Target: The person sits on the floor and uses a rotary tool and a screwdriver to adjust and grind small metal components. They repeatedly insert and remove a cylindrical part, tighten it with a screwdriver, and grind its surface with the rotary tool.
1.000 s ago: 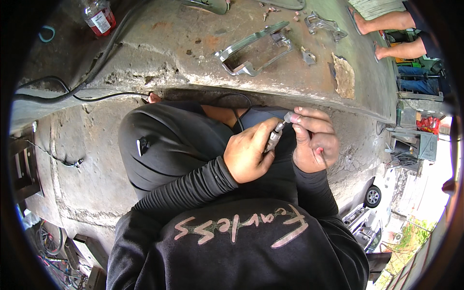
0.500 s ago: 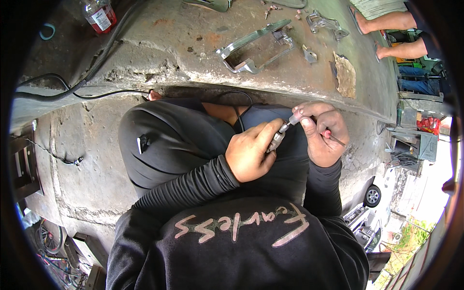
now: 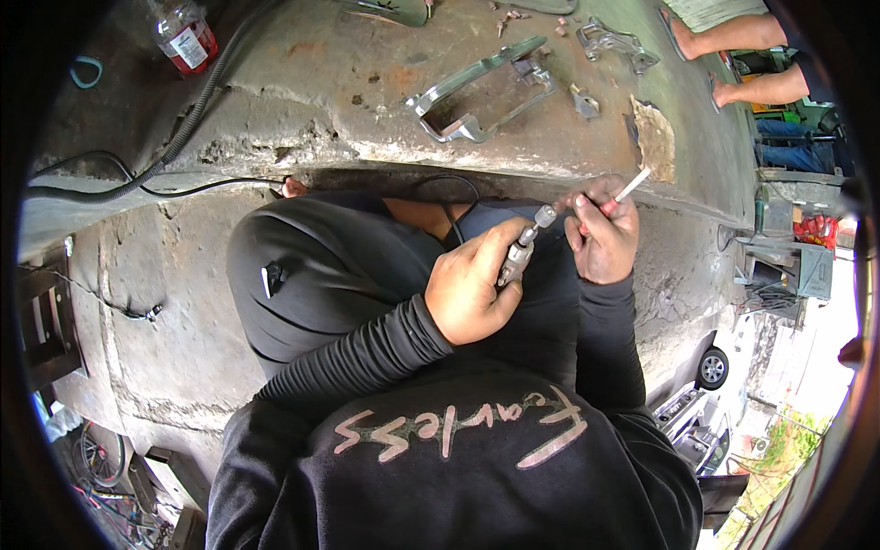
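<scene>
Left hand [image 3: 469, 291] wrapped round a slim metal tool [image 3: 515, 260], its grey tip [image 3: 545, 216] jutting up and right over the dark-trousered lap. Right hand [image 3: 606, 240] just beside, thumb and fingers pinching a thin white-and-red stick [image 3: 633, 185]; contact between tip and fingertips too blurred to tell. My judgement: good handling here wants a braced left wrist, a light right pinch, and fingertips clear of the tip should it spin. Farther out, a metal frame [image 3: 481, 71] lies on the concrete ledge [image 3: 321, 55].

Black sweatshirt [image 3: 440, 509] worn, front marked with pale script lettering [image 3: 447, 435]; sleeves [image 3: 353, 365] bunched into ridges; dark trousers [image 3: 312, 247] worn.
</scene>
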`<action>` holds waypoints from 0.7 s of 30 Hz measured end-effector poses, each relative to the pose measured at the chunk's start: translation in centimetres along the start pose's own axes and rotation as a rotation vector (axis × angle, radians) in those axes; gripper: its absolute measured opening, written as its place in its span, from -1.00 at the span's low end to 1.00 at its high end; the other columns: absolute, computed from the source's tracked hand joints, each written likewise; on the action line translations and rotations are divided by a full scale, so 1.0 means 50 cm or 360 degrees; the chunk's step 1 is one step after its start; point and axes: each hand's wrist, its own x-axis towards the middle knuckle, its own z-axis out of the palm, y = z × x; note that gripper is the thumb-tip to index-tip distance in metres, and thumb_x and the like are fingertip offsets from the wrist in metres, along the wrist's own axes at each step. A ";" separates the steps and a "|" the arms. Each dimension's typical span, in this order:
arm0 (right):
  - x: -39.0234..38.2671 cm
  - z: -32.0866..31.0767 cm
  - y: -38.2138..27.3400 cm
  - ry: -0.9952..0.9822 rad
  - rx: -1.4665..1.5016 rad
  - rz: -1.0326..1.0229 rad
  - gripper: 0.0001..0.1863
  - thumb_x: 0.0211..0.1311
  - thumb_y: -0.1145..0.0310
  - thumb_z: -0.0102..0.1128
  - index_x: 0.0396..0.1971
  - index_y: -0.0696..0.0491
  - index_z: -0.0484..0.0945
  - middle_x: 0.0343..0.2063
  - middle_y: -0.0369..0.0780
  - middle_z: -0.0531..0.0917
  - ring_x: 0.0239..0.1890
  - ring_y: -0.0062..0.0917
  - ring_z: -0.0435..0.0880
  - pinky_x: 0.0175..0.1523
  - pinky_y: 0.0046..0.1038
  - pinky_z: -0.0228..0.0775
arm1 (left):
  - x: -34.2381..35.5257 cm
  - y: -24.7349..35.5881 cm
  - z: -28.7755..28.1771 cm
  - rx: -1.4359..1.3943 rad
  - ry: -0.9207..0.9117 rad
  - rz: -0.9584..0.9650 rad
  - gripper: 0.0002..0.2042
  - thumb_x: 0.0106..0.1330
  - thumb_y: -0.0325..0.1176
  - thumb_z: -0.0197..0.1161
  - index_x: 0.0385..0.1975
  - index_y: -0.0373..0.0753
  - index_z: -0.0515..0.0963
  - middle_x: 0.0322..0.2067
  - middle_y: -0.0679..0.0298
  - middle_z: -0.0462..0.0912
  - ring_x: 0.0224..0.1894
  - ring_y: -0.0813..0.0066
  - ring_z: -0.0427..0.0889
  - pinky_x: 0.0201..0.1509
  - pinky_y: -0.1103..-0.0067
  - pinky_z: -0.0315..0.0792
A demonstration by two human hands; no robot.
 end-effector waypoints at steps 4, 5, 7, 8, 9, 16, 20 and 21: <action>0.019 -0.027 0.039 0.0021 0.0102 0.0199 -0.90 0.28 0.52 0.01 -0.24 0.16 0.46 -0.58 -0.30 0.42 -0.65 -0.66 0.36 -0.69 -0.68 0.04 | -0.001 -0.008 0.006 0.0004 0.0045 0.0016 -0.48 0.10 -0.58 0.24 0.12 -0.26 0.30 -0.39 0.09 0.57 -0.40 0.08 0.63 -0.29 0.43 0.50; 0.018 -0.021 0.041 0.0072 0.0124 0.0266 -0.89 0.29 0.50 0.00 -0.23 0.15 0.47 -0.58 -0.30 0.42 -0.65 -0.67 0.35 -0.67 -0.68 0.04 | -0.002 -0.009 0.006 0.0006 0.0045 0.0024 -0.48 0.10 -0.58 0.24 0.11 -0.26 0.31 -0.39 0.09 0.57 -0.39 0.08 0.63 -0.29 0.42 0.50; 0.015 -0.012 0.038 0.0118 0.0190 0.0336 -0.85 0.30 0.48 -0.02 -0.20 0.15 0.48 -0.57 -0.32 0.41 -0.62 -0.68 0.35 -0.64 -0.68 0.05 | -0.004 -0.009 0.008 0.0010 0.0047 0.0040 -0.49 0.09 -0.58 0.25 0.10 -0.27 0.32 -0.39 0.09 0.57 -0.39 0.09 0.64 -0.28 0.42 0.51; 0.013 -0.010 0.032 0.0116 0.0233 0.0337 -0.83 0.30 0.48 -0.04 -0.18 0.15 0.49 -0.56 -0.32 0.42 -0.60 -0.68 0.36 -0.62 -0.68 0.07 | -0.005 -0.007 0.010 0.0009 0.0035 0.0073 -0.51 0.08 -0.58 0.26 0.07 -0.27 0.35 -0.38 0.09 0.58 -0.38 0.11 0.66 -0.28 0.43 0.52; 0.013 -0.010 0.029 0.0113 0.0275 0.0338 -0.81 0.30 0.47 -0.05 -0.16 0.15 0.50 -0.56 -0.33 0.42 -0.58 -0.69 0.37 -0.60 -0.68 0.09 | -0.007 -0.006 0.012 -0.0014 0.0010 0.0104 -0.52 0.08 -0.59 0.27 0.06 -0.27 0.36 -0.37 0.09 0.59 -0.37 0.12 0.67 -0.27 0.43 0.52; 0.081 -0.103 0.079 0.0020 -0.1144 -0.0089 -0.69 0.22 0.54 0.06 -0.02 0.19 0.54 -0.45 -0.35 0.48 -0.45 -0.62 0.44 -0.29 -0.56 0.40 | -0.013 0.004 0.020 -0.0076 -0.0150 0.0147 -0.53 0.06 -0.59 0.27 0.04 -0.28 0.40 -0.29 0.09 0.63 -0.31 0.12 0.69 -0.24 0.40 0.56; 0.137 -0.100 0.082 0.0117 -0.1584 -0.0233 -0.65 0.16 0.52 0.18 -0.02 0.18 0.55 -0.36 -0.10 0.64 -0.32 -0.43 0.63 -0.15 -0.42 0.46 | -0.011 0.003 0.016 -0.0059 -0.0170 0.0090 -0.54 0.08 -0.59 0.28 0.03 -0.29 0.40 -0.31 0.09 0.63 -0.32 0.12 0.69 -0.24 0.40 0.56; 0.152 -0.096 0.082 0.0149 -0.1648 -0.0273 -0.66 0.16 0.49 0.19 -0.03 0.15 0.56 -0.36 -0.10 0.65 -0.32 -0.37 0.65 -0.15 -0.39 0.47 | -0.010 0.004 0.015 -0.0063 -0.0173 0.0085 -0.55 0.08 -0.59 0.28 0.03 -0.29 0.40 -0.32 0.09 0.63 -0.32 0.12 0.69 -0.24 0.40 0.56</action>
